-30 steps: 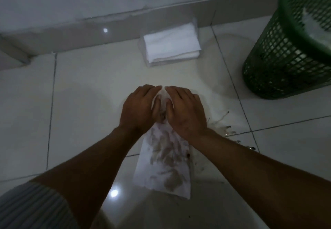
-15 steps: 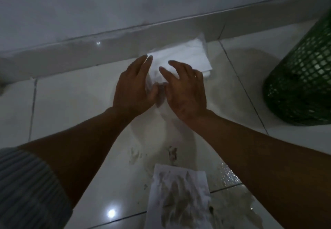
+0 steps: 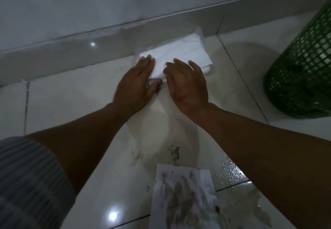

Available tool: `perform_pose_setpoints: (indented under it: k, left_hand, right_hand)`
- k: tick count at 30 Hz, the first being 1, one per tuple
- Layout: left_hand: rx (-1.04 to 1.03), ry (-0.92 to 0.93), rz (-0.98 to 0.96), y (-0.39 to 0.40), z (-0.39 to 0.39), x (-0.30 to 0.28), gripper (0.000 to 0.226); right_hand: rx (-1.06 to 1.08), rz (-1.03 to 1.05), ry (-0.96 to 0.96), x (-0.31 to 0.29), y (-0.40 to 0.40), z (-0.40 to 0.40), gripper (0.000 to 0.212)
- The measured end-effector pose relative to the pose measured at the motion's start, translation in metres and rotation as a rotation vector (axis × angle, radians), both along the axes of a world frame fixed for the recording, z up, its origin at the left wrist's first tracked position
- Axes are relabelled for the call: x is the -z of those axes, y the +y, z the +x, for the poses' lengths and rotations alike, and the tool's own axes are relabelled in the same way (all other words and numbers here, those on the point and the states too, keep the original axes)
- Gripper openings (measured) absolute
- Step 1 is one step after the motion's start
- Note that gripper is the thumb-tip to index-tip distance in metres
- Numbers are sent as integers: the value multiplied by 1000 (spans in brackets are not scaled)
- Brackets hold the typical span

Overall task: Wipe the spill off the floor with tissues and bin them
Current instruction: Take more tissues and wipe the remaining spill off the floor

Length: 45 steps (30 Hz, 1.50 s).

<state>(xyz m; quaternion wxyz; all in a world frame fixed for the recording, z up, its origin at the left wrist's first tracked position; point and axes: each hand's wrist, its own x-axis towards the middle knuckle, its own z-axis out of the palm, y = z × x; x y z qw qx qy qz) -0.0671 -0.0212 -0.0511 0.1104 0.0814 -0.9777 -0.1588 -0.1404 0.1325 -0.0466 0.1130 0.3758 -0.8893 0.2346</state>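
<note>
White tissue stack (image 3: 180,54) by the wall: both hands reaching in for a fresh sheet.
Left hand (image 3: 136,83) and right hand (image 3: 186,83) lying flat-fingered on it, nothing gripped; soiled tissue (image 3: 182,200) sitting on the spill (image 3: 238,203). Risk: dirty fingers smearing the clean stack or dragging out several sheets.

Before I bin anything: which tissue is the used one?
The flat tissue nearest the camera, smeared brown, away from both hands; the clean white stack lies by the wall.
</note>
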Motion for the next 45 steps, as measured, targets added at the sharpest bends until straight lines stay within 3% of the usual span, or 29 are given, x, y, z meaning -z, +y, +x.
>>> perform_pose_setpoints:
  k: [5, 14, 23, 34, 42, 45]
  left_hand:
    - [15, 15, 54, -2, 3, -1, 76]
    - [16, -14, -20, -6, 2, 2, 72]
    - [-1, -101, -47, -8, 1, -3, 67]
    - [-49, -135, -47, -5, -4, -11, 66]
    - [-55, -280, -105, -6, -11, -18, 70]
    - [-5, -208, -114, 1, -6, -24, 72]
  right_hand:
    - [-80, 95, -26, 3, 6, -2, 42]
    - [-83, 155, 5, 6, 2, -5, 38]
    - [-111, -86, 235, 5, 28, 7, 27]
    - [46, -251, 60, 0, 58, 28, 20]
    - [106, -292, -80, -2, 93, 43, 18]
    - [100, -320, -119, -5, 104, 46, 18]
